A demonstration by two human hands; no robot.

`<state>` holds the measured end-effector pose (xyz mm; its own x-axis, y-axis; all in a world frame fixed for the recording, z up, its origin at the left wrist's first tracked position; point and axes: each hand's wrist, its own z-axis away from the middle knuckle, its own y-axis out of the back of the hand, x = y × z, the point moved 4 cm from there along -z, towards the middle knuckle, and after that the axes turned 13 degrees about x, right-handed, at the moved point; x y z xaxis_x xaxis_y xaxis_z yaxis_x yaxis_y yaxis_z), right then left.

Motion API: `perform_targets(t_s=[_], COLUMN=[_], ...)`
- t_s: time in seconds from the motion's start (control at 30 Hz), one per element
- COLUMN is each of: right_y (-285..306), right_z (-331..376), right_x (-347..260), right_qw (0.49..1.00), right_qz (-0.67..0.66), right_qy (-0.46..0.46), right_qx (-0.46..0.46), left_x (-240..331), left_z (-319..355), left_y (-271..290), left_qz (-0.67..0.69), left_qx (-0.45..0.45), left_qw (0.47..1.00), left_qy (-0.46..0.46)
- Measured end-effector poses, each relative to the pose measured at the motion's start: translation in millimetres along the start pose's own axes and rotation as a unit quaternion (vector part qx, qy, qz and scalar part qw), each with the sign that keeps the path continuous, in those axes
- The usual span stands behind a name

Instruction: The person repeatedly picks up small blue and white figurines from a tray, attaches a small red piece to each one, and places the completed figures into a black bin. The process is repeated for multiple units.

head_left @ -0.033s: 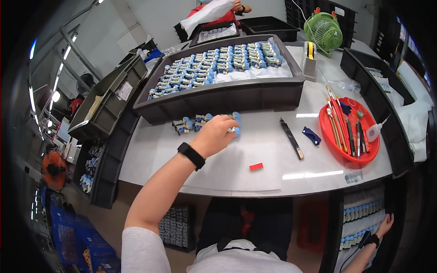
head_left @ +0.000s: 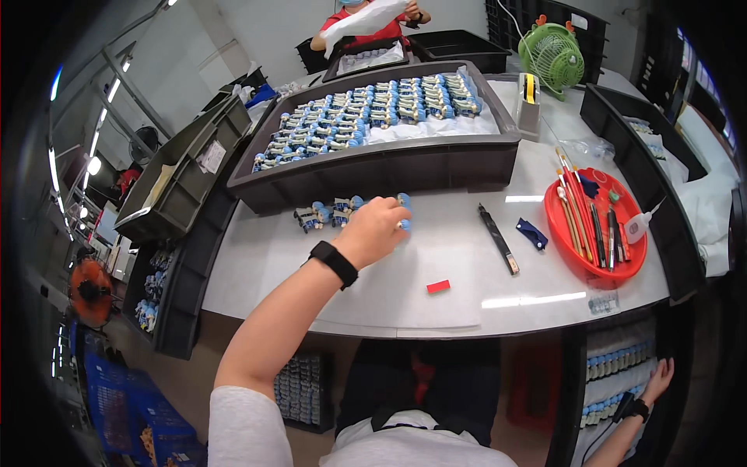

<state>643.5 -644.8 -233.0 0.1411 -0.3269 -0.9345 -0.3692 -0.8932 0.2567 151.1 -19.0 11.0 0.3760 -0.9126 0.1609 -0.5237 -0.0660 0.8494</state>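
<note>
At frame centre the left hand (head_left: 379,229) is closed over blue-and-white figurines (head_left: 331,213) lined on the tabletop (head_left: 436,261), the right hand (head_left: 657,379) hangs open at lower right, and neighbouring figurines could be toppled by a careless sweep.

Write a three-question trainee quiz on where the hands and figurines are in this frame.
1. True or false: the left hand rests on the row of small blue-and-white figurines on the white table.
2. Where is the right hand? A) in the red round tray B) low beside the table, at a rack of figurines C) on the green fan
3. What lies in the big dark bin?

Key: 1 true; 2 B; 3 rows of figurines on white sheeting.
</note>
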Motion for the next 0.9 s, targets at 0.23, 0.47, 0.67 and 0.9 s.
perform_targets(t_s=[0.23, 0.47, 0.67, 0.9], right_y=[-71.3, -150.5, -198.3, -225.3], right_z=[152.5, 329.5, 475.1, 522.8], right_x=[-227.7, -341.8, -403.2, -406.0], right_qw=[0.974, 0.878, 0.728, 0.669], right_qz=[-0.127, -0.236, -0.301, -0.288], right_qy=[0.069, 0.034, -0.059, -0.158], right_qx=[-0.172, -0.415, -0.613, -0.667], left_x=[-6.7, 2.7, 12.3, 3.9], left_z=[-0.1, 33.2, 74.1, 106.5], left_y=[-30.2, 13.2, 12.8, -1.5], left_qz=[-0.083, 0.476, 0.701, 0.684], left_qx=[-0.023, -0.043, -0.004, 0.063], left_qw=[0.996, 0.790, 0.523, 0.530], left_qy=[0.012, 0.385, 0.485, 0.497])
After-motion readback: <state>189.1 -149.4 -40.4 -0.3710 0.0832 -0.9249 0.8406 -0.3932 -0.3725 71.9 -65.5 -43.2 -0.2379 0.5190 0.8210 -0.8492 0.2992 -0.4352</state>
